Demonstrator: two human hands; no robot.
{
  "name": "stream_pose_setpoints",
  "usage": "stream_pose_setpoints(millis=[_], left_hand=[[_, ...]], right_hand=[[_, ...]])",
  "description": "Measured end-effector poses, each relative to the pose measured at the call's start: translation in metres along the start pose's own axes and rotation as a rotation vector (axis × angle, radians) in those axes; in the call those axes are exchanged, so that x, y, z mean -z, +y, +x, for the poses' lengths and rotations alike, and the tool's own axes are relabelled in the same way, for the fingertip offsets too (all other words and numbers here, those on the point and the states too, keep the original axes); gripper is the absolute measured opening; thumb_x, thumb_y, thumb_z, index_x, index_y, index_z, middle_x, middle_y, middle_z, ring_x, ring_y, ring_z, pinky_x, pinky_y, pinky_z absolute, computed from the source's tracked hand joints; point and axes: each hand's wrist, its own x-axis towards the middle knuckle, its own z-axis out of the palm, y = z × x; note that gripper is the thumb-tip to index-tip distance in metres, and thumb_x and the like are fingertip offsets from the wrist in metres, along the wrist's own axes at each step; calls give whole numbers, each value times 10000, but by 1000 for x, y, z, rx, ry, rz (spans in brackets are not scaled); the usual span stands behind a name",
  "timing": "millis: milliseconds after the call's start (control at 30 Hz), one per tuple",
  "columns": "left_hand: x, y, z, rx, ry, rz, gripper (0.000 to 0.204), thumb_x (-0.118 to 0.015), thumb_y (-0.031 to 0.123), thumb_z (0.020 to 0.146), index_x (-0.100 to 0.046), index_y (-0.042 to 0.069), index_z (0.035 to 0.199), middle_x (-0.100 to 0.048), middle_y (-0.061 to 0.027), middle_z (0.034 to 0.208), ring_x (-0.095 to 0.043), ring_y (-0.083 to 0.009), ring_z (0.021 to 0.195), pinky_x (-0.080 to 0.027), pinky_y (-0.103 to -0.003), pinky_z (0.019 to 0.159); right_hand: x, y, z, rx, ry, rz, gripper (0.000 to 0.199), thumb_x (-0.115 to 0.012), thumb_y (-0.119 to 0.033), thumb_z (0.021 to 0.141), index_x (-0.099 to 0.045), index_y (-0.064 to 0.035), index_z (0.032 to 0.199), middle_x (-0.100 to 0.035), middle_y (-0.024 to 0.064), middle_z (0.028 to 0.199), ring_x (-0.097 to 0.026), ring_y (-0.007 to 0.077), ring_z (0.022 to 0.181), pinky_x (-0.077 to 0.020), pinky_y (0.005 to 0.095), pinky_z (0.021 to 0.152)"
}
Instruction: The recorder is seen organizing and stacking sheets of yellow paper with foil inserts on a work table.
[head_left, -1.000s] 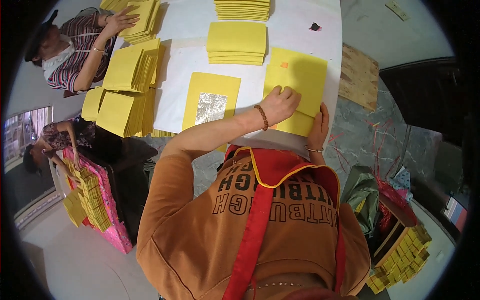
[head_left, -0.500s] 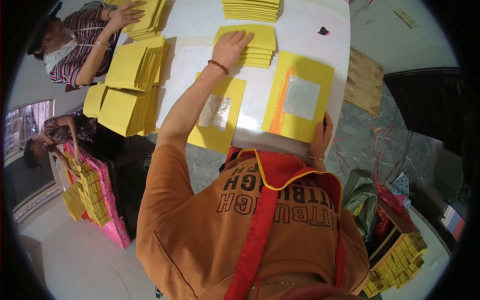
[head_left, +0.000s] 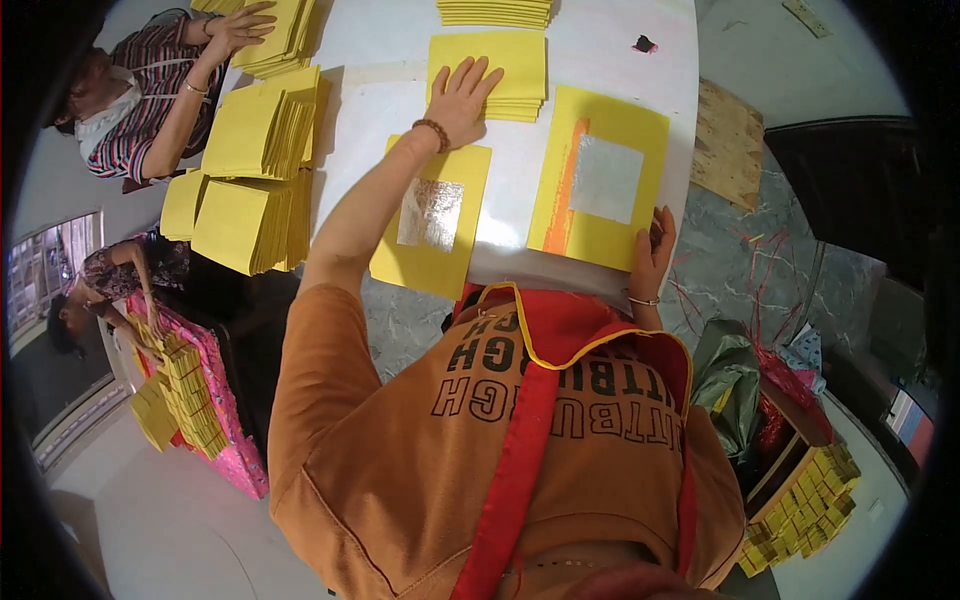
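Note:
My left hand [head_left: 462, 108] lies flat with its fingers spread on a stack of yellow paper envelopes [head_left: 515, 70]. Its forearm crosses over a yellow sheet [head_left: 425, 270] with a shiny silvery rectangle. To the right, another yellow sheet [head_left: 625, 125] carries an orange stripe [head_left: 563, 205] and a pale rectangle [head_left: 605, 180]. Beside that sheet's near right corner is my right hand [head_left: 654, 248], fingers loosely bent and apart, nothing seen in them. Whether it touches the corner I cannot tell.
Piles of yellow envelopes [head_left: 240, 225] line the white table's [head_left: 380, 110] left side, another stack [head_left: 495, 12] stands farther back. A co-worker's hand [head_left: 240, 30] rests on a far-left pile. Another person works lower left. A wooden board [head_left: 728, 145] and bundled yellow pieces [head_left: 805, 510] are at right.
My left hand's fingers have spread, and the stack's layers under it now lie more evenly together. My right hand's fingers have lifted and loosened by the sheet's corner. The whole view shifts slightly.

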Motion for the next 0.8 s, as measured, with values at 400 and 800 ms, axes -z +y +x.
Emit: stream_pose_setpoints(millis=[400, 800], left_hand=[[50, 9, 0, -131, 115, -28, 675, -621, 192, 710, -344, 191, 1325, -302, -134, 1375, -243, -317, 1291, -188, -470, 1046], [53, 127, -87, -509, -23, -346, 556, -680, 306, 691, -521, 65, 1166, -505, -112, 1140, -454, -265, 1025, -366, -381, 856]], right_hand=[[20, -13, 6, 31, -68, -76, 481, -541, -143, 813, -419, -86, 1275, -413, 93, 1249, -401, 212, 1124, -355, 345, 907], [15, 2, 8, 129, -154, -178, 251, -622, -152, 788, -618, -63, 1023, -433, 120, 1207, -405, 252, 1147, -321, 343, 969]])
